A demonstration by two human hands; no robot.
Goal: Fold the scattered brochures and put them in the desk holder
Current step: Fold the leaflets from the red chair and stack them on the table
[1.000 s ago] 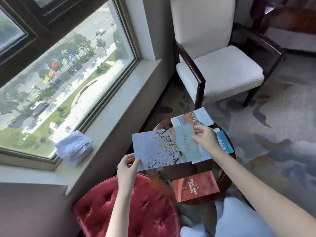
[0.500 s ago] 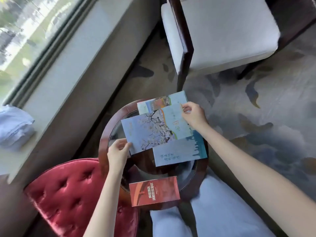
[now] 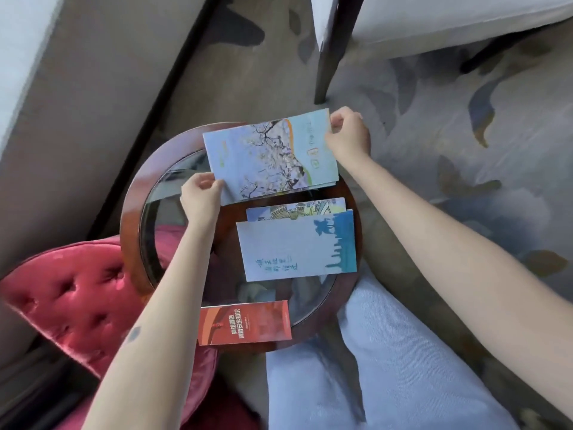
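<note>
Over the far side of a small round glass-topped table (image 3: 133, 193) I hold a wide blossom-print brochure (image 3: 266, 156). My left hand (image 3: 200, 198) pinches its near left corner and my right hand (image 3: 348, 131) pinches its far right edge. Below it a pale blue brochure with a dark blue skyline (image 3: 297, 246) lies flat, overlapping a colourful illustrated brochure (image 3: 294, 209) of which only a strip shows. A folded red brochure (image 3: 245, 322) rests at the table's near edge. No desk holder is in view.
A red tufted cushion (image 3: 74, 302) sits left of the table. A white chair with a dark wooden leg (image 3: 325, 57) stands beyond it on patterned carpet (image 3: 465, 150). My knee in light blue trousers (image 3: 387, 352) is against the table's near right rim.
My view has tilted down from the window to the table. Both hands carried the blossom brochure to the table's far side, uncovering the skyline and illustrated brochures beneath.
</note>
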